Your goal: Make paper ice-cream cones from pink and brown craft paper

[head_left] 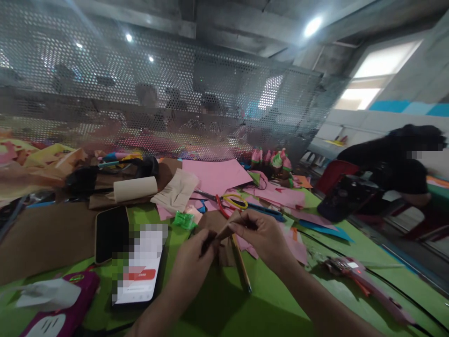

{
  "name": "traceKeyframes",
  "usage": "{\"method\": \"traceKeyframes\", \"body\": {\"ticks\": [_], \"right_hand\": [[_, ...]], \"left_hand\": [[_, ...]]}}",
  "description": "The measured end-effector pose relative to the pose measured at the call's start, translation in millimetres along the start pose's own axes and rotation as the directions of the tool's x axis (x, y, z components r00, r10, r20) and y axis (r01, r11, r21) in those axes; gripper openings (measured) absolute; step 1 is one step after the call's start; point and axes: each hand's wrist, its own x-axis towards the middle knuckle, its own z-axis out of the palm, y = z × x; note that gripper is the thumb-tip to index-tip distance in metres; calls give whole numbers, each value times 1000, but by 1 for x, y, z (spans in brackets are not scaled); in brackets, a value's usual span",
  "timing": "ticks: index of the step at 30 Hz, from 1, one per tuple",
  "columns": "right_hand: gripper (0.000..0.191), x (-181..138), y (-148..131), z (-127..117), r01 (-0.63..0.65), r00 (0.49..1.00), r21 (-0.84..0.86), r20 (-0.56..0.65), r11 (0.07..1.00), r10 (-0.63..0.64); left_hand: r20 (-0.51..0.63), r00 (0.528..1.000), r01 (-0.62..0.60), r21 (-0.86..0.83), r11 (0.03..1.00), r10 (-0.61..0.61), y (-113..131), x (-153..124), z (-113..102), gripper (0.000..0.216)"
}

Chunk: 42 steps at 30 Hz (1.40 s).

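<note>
Both hands were pinched narrow on the brown paper [225,230], the left hand [194,255] at its near end, the right hand [261,234] at the far one, just above the green table [217,311]. It seemed to call for light, even fingertip pressure, lest it crease crookedly. The paper looked matt and stiff; beside it was a slim, straight stick [241,266], and beyond, a flat pink sheet [217,175]

Brown paper [227,229], matt, smooth-looking

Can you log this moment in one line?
Left hand: holding brown paper | Right hand: pinching same piece | Nearby: yellow stick, lit phone
</note>
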Motion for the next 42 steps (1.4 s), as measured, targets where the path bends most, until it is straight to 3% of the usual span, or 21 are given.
{"method": "traceKeyframes", "body": {"ticks": [4,7,13,21,26,36,42], "right_hand": [[9,-6,-3,6,62,998,-125,18,990,-60],[12,-10,-4,9,124,992,-195,35,973,-119],[7,-13,-11,5,154,988,-166,40,974,-149],[18,-8,-17,-7,320,943,-230,-14,919,-332],[7,-5,-16,-9,295,954,-218,15,930,-299],[9,-5,-12,-3,231,973,-168,69,958,-222],[10,3,-8,-10,127,987,-97,-84,987,-135]], "left_hand": [[118,993,10,-289,957,25,0,0,5,31],[181,983,86,-384,920,-16,-2,-2,9,34],[171,985,87,-431,898,-14,-5,-5,9,38],[111,993,82,-410,909,-40,-8,-6,10,46],[111,993,82,-367,927,-44,-9,-6,10,51],[95,995,43,-366,930,-8,-3,-2,8,48],[31,995,102,-332,938,-97,-15,0,10,40]]}}
